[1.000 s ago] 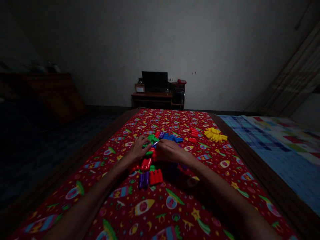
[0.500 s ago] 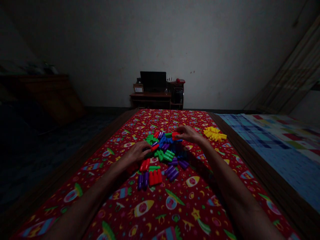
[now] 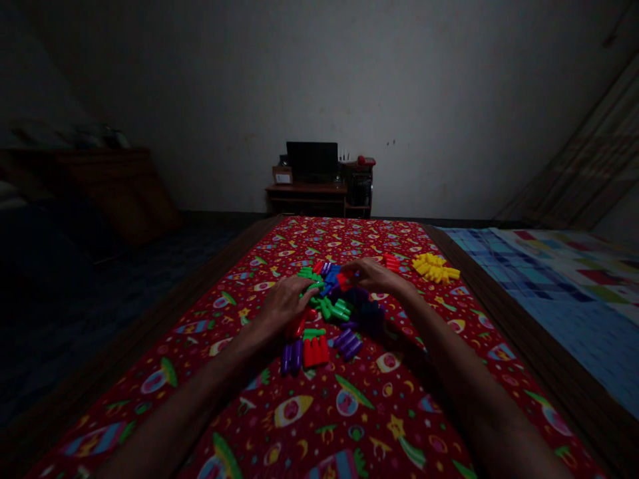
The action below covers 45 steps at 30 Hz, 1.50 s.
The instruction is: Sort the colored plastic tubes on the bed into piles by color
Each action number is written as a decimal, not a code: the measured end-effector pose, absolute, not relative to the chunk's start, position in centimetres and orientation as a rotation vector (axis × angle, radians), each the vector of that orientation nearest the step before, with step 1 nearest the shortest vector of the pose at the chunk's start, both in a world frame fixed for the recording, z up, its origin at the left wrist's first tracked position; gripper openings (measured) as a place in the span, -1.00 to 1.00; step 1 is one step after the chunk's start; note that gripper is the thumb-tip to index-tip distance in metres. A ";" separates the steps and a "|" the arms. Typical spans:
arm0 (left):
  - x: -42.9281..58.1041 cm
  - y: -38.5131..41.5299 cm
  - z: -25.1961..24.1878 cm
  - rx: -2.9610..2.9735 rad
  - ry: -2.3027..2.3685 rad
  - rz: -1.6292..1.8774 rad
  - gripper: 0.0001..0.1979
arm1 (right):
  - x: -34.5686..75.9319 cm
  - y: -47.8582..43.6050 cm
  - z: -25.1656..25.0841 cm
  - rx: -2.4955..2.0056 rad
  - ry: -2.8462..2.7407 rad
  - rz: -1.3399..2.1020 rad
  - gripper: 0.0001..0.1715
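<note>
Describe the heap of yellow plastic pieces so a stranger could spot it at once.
Find the red cartoon-printed cloth and look to its far right side. Just right of the right hand lies a small heap of yellow plastic pieces, the only all-yellow cluster, apart from the mixed-colour pile of plastic pieces.

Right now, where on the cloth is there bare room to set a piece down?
Bare cloth lies on the near side of the mixed pile and beyond it. It is crowded between the left hand and right hand, and at the yellow pieces.
</note>
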State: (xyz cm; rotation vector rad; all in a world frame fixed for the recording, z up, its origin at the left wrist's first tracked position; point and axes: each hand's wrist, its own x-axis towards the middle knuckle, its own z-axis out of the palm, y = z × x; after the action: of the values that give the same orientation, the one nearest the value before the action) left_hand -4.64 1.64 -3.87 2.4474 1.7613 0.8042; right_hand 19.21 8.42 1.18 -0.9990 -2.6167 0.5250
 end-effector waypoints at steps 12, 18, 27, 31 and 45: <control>-6.4 -1.0 1.5 2.330 1.817 -0.021 -0.52 | 23.7 11.4 -2.4 -1.703 -2.058 -0.162 -0.66; -3.4 -2.5 1.5 2.384 1.921 -0.193 -0.72 | 21.3 10.0 0.3 -1.382 -2.112 -0.024 -0.67; -5.4 -0.4 2.4 2.304 1.700 0.482 -0.64 | 14.3 4.1 0.0 -0.626 -2.585 0.655 -0.75; -5.1 0.5 1.5 2.221 1.648 0.691 -0.60 | 14.6 5.1 -0.5 -0.819 -2.471 0.501 -0.81; -4.4 -0.2 -1.9 2.361 1.538 0.295 -0.81 | 27.1 11.7 -0.4 -1.934 -2.131 0.137 -0.56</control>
State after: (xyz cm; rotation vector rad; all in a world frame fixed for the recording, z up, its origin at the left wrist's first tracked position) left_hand -4.43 -0.23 -1.88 2.3605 1.5379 0.2954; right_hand 27.10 11.75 -0.43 -1.9344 -2.1306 0.1372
